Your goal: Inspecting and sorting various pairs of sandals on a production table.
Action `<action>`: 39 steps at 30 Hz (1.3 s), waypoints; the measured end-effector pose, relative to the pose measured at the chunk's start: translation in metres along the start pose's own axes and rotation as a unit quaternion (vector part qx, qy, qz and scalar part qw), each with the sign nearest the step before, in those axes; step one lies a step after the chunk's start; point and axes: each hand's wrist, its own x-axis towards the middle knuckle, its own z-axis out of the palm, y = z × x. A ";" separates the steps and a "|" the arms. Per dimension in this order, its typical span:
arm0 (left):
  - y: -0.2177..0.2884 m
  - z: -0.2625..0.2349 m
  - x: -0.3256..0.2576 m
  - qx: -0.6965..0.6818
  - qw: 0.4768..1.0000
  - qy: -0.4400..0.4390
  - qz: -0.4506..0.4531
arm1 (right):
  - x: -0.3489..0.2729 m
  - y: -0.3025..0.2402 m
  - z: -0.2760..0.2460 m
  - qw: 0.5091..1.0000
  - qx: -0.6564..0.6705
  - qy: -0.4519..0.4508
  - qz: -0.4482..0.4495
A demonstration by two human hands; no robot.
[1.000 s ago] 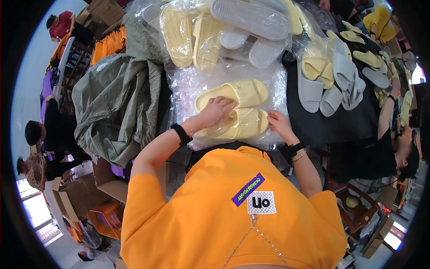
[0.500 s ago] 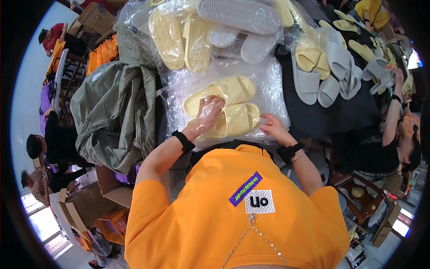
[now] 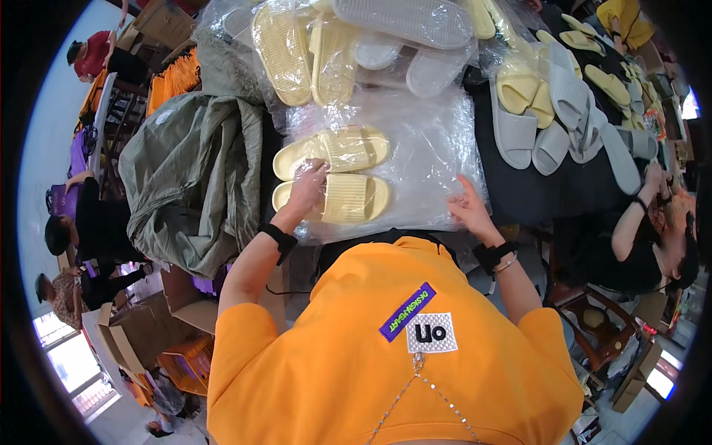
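Observation:
A pair of pale yellow slippers (image 3: pixel 354 199) lies side by side on a stack of clear plastic bags (image 3: pixel 430 148), with their toe ends to the right. My left hand (image 3: pixel 306 187) is closed on the pair at the gap between them, its fingertips partly hidden. Shiny plastic film seems to cover the slippers, though its edges are hard to make out. To the right, my right hand (image 3: pixel 472 211) hovers by the bag stack's near right side, holding nothing, with the index finger stretched and the fingers apart.
Bagged yellow and grey slippers (image 3: pixel 282 55) are heaped beyond the stack. Loose grey and yellow slippers (image 3: pixel 552 111) lie on the black cloth (image 3: pixel 512 196) to the right. An olive-green sack (image 3: pixel 196 178) stands at the left. Co-workers (image 3: pixel 660 237) are on both sides.
My left hand and the yellow slippers have shifted left across the bag stack. The right hand has come away from the slippers, a little to the right, and its index finger now stretches out.

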 end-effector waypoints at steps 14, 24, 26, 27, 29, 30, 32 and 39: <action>-0.062 -0.076 -0.063 -0.297 0.919 0.113 -0.234 | -0.020 0.001 -0.003 0.997 0.053 0.034 -0.033; 0.010 -0.215 -0.005 -0.502 0.832 0.199 -0.132 | -0.023 0.005 -0.004 0.993 -0.022 0.042 -0.105; 0.043 -0.208 0.029 -0.511 0.817 0.120 -0.240 | -0.020 0.001 0.002 0.992 -0.044 0.038 -0.112; 0.067 -0.200 0.050 -0.409 0.901 0.070 -0.124 | -0.020 -0.003 0.004 0.993 -0.049 0.039 -0.100; 0.104 -0.163 0.075 -0.489 0.871 -0.018 -0.045 | -0.014 0.009 0.006 0.993 -0.020 0.034 -0.109; 0.115 -0.135 0.086 -0.401 0.915 -0.029 0.036 | -0.008 0.023 0.006 0.991 0.012 0.034 -0.127; 0.131 -0.077 0.097 -0.315 0.943 -0.051 0.090 | -0.014 0.009 0.008 0.977 0.009 0.016 -0.210; 0.114 0.021 0.106 -0.025 0.998 -0.041 0.048 | -0.017 0.022 0.005 0.994 0.079 0.038 -0.066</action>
